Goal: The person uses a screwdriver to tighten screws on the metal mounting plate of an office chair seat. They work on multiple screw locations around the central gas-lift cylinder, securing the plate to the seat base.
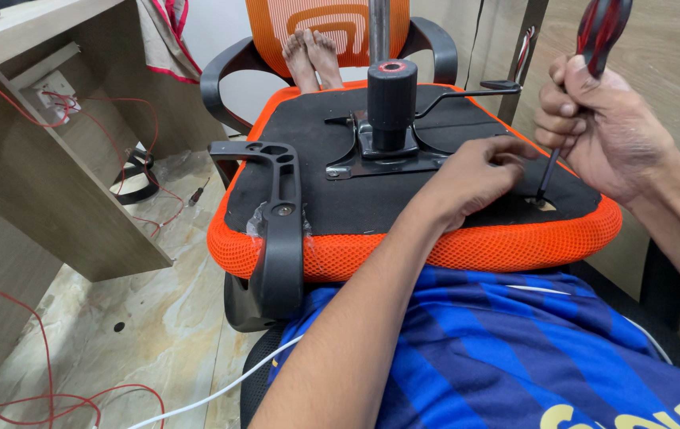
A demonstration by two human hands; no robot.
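An upturned office-chair seat with an orange mesh edge and a flat black underside (340, 199) is held across the lap, its long side running left to right in the head view. A screwdriver with a red-and-black moulded handle and a thin dark steel shaft (586, 71) is gripped in the right hand (602, 127), whose fingers (556, 119) are wrapped shut around the lower handle. The tool's long axis stands nearly upright, leaning a little to the right at the top, and its tip is set down into a small recess near the seat's right front corner. The left hand (475, 175) lies just to the left of that tip, resting on the black underside with its fingers (506, 152) curled loosely; whether anything small is pinched there cannot be told. Of the two hands, the left is the nearer to the recess.

At the seat's middle a grey metal mounting plate (379, 155) carries a black cylindrical column (391, 99), and a thin lever (467, 94) reaches out to the right. A black plastic armrest bracket with cut-outs (272, 222) is fixed on the left side. Behind, bare feet (312, 56) rest on another orange chair (332, 24). Red wires (6, 381) trail over the marbled floor (141, 318).
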